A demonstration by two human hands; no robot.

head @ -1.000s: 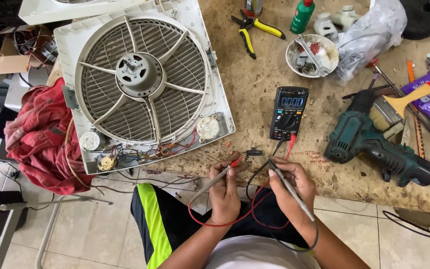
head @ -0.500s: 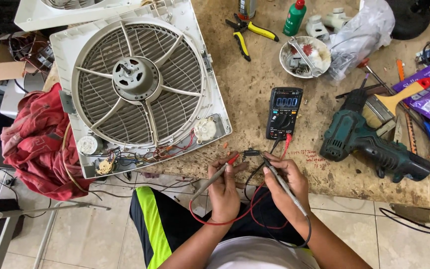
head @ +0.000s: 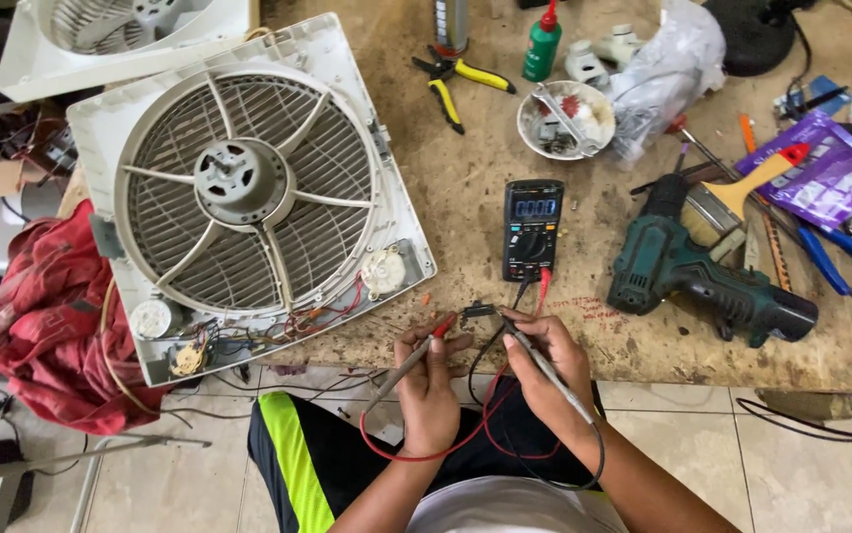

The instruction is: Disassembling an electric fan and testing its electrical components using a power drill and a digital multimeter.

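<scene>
**Both probes on a small part at the near bench edge**

Left hand (head: 429, 390) pinches the red probe (head: 416, 360) pen-style, fingers closed round it, red tip angled up and right. Right hand (head: 544, 370) grips the black probe (head: 544, 367) the same way, tip pointing up and left. Both tips meet at a small dark part (head: 478, 310) lying on the bench (head: 465, 217) just past the hands; can't tell exact contact.

Red lead (head: 426, 454) loops below the hands, black lead (head: 593, 464) curls round the right wrist. Both run up to the multimeter (head: 531, 229), lying flat just beyond the part, display lit.

Left of the meter: white fan housing (head: 248, 188), grille up, wiring exposed along its near edge. Right: green cordless drill (head: 707, 281) on its side. Far side: yellow-handled pliers (head: 460, 77), bowl of small parts (head: 566, 120), green bottle (head: 542, 44). Red cloth (head: 46, 316) hangs off the far-left bench corner.
</scene>
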